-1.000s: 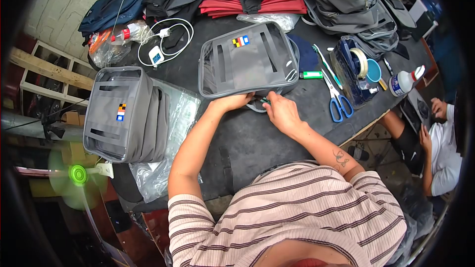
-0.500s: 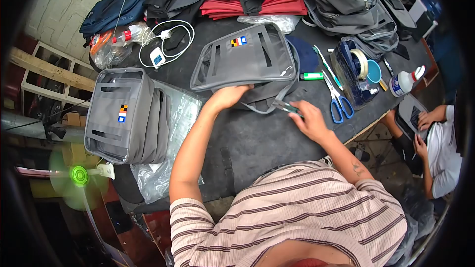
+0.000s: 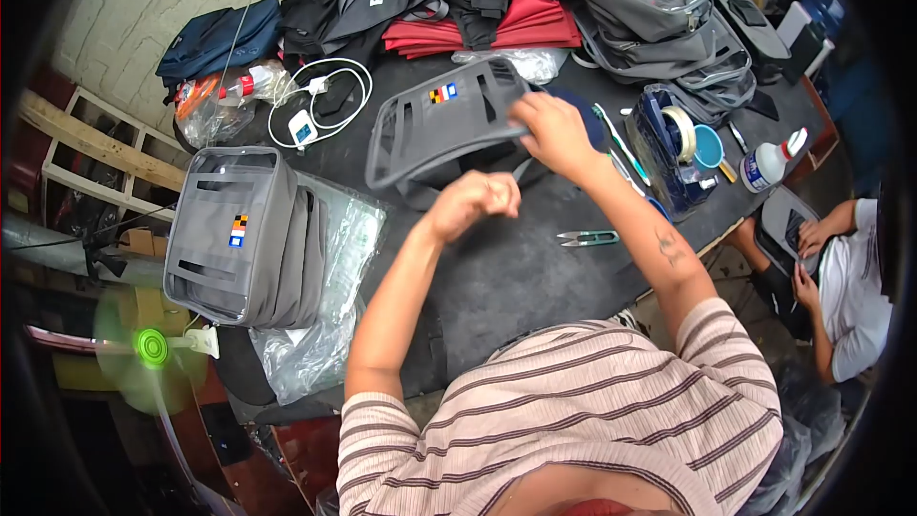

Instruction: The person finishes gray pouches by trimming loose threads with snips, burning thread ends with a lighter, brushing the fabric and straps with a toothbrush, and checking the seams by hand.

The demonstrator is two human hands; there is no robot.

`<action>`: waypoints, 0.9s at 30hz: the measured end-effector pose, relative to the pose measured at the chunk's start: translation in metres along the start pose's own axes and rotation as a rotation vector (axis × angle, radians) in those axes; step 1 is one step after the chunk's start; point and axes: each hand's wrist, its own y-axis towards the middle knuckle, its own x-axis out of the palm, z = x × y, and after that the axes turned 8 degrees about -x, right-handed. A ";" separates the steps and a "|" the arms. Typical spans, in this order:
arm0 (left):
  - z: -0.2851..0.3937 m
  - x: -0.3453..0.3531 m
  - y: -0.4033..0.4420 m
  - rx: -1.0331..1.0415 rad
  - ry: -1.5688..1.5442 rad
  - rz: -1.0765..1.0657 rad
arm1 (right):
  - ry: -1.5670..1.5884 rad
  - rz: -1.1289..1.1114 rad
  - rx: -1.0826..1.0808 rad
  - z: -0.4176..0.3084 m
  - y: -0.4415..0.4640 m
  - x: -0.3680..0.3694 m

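A grey bag with clear panels and a small flag patch lies in the middle of the table, its front edge facing me. My right hand is at its right front corner, fingers bent over the rim. In front of the bag, my left hand is closed in a fist near the strap; what it holds, if anything, is hidden. Thread snips lie on the black table top, apart from both hands.
Stacked grey bags stand on the left beside clear plastic. More grey bags and red fabric are piled behind. To the right are a tape dispenser and a glue bottle. Another person sits at far right.
The snips have left my right hand and now lie on the table. That hand has moved up to the bag's right corner. My left hand has come out from beneath the bag's front edge.
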 end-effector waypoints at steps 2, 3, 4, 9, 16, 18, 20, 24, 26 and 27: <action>0.002 0.023 -0.011 -0.021 0.155 -0.119 | 0.025 0.297 -0.065 0.005 0.032 0.001; 0.004 0.036 -0.016 -0.093 0.151 -0.166 | 0.058 0.387 -0.043 0.006 0.047 0.000; 0.006 0.050 -0.021 -0.153 0.118 -0.202 | 0.071 0.418 0.006 0.006 0.062 -0.004; 0.017 0.073 -0.038 -0.007 0.583 0.007 | 0.227 0.480 -0.032 0.000 0.088 -0.019; 0.028 0.052 -0.030 0.321 0.794 0.738 | 0.251 0.473 0.037 -0.004 0.079 -0.024; 0.025 0.052 -0.029 0.295 0.906 0.696 | 0.288 0.493 0.052 -0.001 0.077 -0.026; 0.012 0.055 -0.029 0.163 0.932 0.634 | 0.281 0.489 0.063 0.003 0.075 -0.029; 0.004 0.075 -0.029 0.063 0.956 0.672 | 0.353 0.511 0.094 0.010 0.072 -0.032; -0.005 0.074 -0.029 0.089 1.029 0.627 | 0.474 0.508 0.171 0.015 0.072 -0.031; -0.009 0.074 -0.029 0.114 1.103 0.596 | 0.540 0.496 0.226 0.018 0.072 -0.031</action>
